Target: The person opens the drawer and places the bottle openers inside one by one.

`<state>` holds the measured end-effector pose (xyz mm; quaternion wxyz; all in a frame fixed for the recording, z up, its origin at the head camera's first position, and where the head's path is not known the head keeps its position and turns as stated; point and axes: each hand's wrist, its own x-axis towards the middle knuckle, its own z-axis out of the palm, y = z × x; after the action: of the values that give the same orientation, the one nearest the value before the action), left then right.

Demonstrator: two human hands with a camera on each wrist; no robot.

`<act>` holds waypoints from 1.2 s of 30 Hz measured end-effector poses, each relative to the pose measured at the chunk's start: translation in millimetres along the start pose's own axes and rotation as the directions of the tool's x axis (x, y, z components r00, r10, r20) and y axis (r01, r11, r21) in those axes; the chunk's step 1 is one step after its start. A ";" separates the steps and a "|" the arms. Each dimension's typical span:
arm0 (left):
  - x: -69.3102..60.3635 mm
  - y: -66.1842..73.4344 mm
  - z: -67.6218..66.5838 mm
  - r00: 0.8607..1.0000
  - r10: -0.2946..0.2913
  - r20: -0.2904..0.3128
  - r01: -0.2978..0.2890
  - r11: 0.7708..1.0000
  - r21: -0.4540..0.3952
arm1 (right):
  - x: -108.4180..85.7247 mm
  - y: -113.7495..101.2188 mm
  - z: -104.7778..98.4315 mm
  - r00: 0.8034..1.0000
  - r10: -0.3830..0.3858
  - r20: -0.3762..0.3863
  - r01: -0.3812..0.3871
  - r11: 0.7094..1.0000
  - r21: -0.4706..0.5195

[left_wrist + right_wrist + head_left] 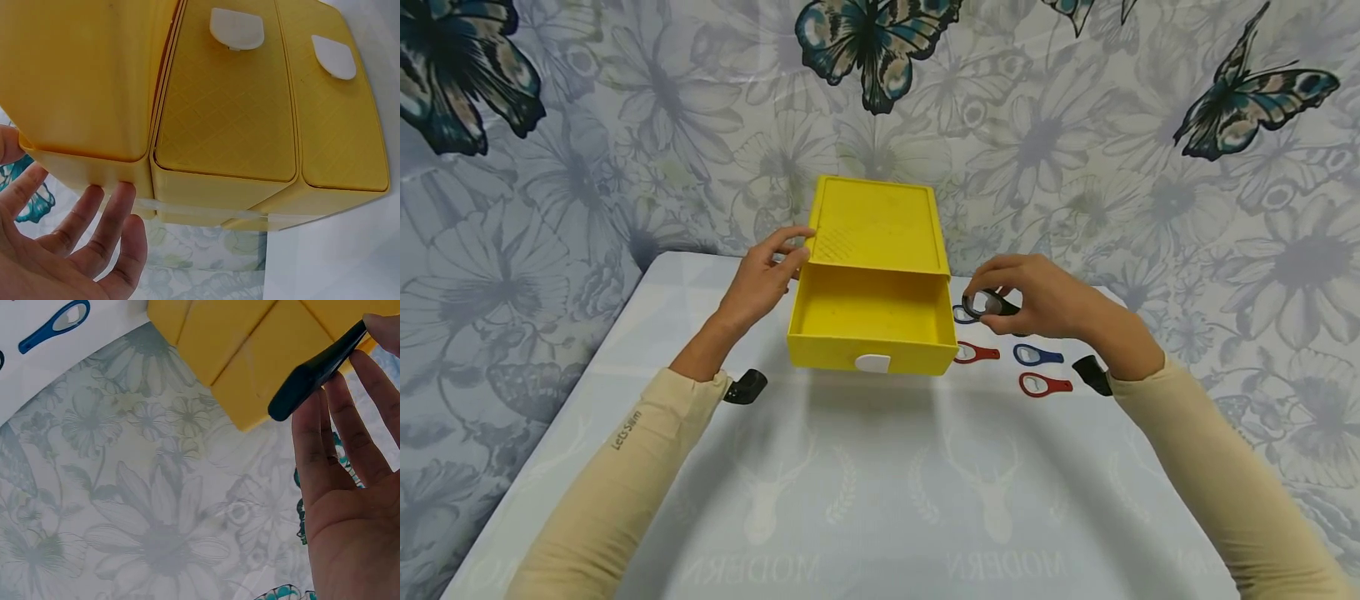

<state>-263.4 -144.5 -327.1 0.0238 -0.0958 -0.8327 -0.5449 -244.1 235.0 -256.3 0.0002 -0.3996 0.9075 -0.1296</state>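
A yellow drawer cabinet [880,225] stands on the table with its top drawer [872,354] pulled out and bare inside. My left hand [765,275] touches the cabinet's upper left side; the left wrist view shows its fingers spread along the wall, below the shut lower drawers [228,106]. To the right of the drawer my right hand [1037,296] pinches a dark loop-headed tool, apparently a bottle opener [976,305], between thumb and fingers. In the right wrist view this dark opener [312,375] appears edge-on, raised off the table.
Below and beside my right hand lie several similar openers, among them a red opener [1045,384], a blue opener [1037,355] and another red opener [979,352] close to the drawer. A patterned cloth wall [700,167] rises behind the white table [865,500].
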 end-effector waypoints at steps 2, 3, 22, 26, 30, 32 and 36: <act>0.0 -0.3 0.1 1.000 -0.002 -0.002 0.002 1.000 0.002 | 3.4 -3.9 -2.5 1.000 -0.005 -0.003 0.005 1.000 -0.001; -0.3 -0.5 0.0 1.000 -0.003 -0.003 0.003 1.000 0.001 | 5.6 -6.2 -3.6 1.000 -0.007 -0.002 0.007 1.000 0.000; -1.1 -1.3 2.0 1.000 -0.007 -0.028 0.007 1.000 0.019 | 57.6 -61.7 -22.8 0.981 -0.082 0.175 0.096 0.993 -0.074; -0.9 -0.2 2.7 1.000 -0.004 -0.031 0.005 1.000 0.015 | 72.4 -72.2 -20.9 0.971 -0.071 0.228 0.097 0.990 -0.104; -0.6 0.8 3.8 1.000 -0.007 -0.029 0.007 1.000 0.007 | 87.7 -81.4 -17.5 0.955 -0.064 0.288 0.105 0.986 -0.129; -0.7 1.0 4.2 0.999 -0.009 -0.032 0.009 1.000 0.008 | 95.3 -85.7 -15.7 0.947 -0.071 0.312 0.119 0.983 -0.137; -0.7 1.2 5.1 0.999 -0.013 -0.038 0.013 1.000 0.008 | 107.1 -92.3 -10.5 0.932 -0.098 0.348 0.151 0.980 -0.131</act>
<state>-262.1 -139.4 -328.1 0.0365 -0.0800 -0.8348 -0.5434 -251.1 100.1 -213.4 0.1172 -0.4716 0.8739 0.0126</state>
